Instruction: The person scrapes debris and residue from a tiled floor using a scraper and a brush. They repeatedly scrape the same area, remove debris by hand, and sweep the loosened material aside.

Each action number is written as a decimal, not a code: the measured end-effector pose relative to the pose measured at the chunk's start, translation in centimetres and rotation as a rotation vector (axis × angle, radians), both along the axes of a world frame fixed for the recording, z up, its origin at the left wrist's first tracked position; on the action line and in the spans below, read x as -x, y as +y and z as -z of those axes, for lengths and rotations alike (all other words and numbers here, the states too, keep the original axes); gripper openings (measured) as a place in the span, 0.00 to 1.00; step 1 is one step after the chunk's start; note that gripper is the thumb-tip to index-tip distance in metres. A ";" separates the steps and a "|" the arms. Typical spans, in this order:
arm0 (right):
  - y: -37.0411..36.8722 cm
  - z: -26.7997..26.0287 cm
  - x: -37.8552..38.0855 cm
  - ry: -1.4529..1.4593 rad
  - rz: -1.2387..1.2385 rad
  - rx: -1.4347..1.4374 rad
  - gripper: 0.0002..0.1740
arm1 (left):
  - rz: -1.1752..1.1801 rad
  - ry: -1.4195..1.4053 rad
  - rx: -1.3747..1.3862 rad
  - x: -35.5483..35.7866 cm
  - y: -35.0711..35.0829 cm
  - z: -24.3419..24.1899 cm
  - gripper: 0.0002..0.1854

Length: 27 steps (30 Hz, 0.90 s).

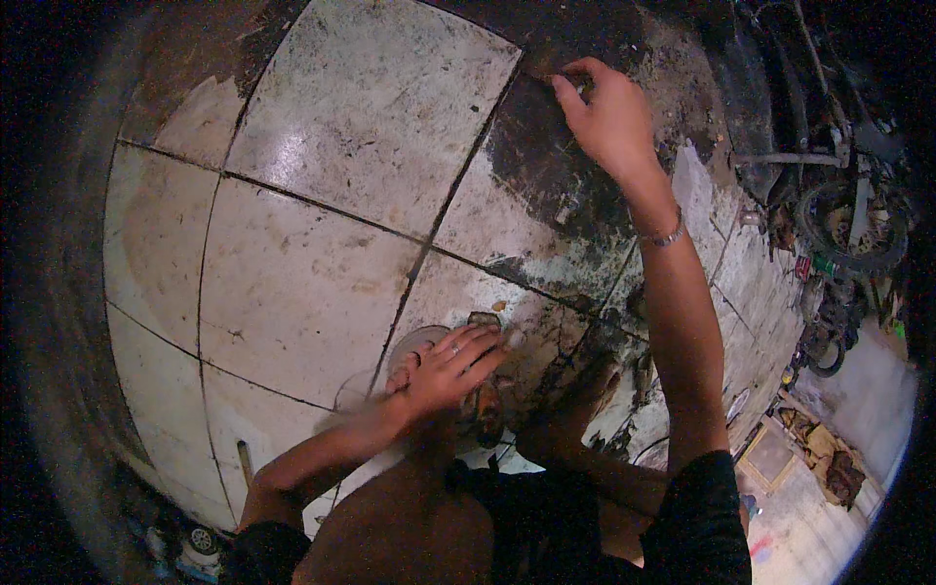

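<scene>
My left hand (450, 365) lies palm down low over the floor, with a ring on one finger. Beside its knuckles shows the rim of a clear round container (424, 338), and what is under the palm is hidden. A small greenish block-like piece (483, 319) sits just beyond the fingers. Close to the wrist is a blurred orange-brown object (484, 413). Farther out, my right hand (610, 113) reaches over a dark stained tile (537, 135), thumb and forefinger curved towards each other. Whether something thin is pinched there cannot be made out. A metal bracelet (667, 235) circles that wrist.
Large, dirty white floor tiles (307, 263) with dark joints spread ahead. A motorcycle wheel (852, 227) and dark machine parts line the right side. Nearer on that side lies a wooden-framed panel (768, 455) beside brown cloth-like items (826, 453). My bent knee (409, 512) is close below.
</scene>
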State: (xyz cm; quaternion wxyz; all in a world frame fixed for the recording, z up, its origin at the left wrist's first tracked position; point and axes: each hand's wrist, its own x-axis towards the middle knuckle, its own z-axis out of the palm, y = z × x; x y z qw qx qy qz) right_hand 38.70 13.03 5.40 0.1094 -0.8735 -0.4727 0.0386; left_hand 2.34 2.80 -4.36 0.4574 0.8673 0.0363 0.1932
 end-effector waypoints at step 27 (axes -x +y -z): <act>-0.2 -0.7 -1.0 0.004 -0.048 -0.145 0.19 | -0.014 0.011 0.014 0.1 -0.3 -0.3 0.30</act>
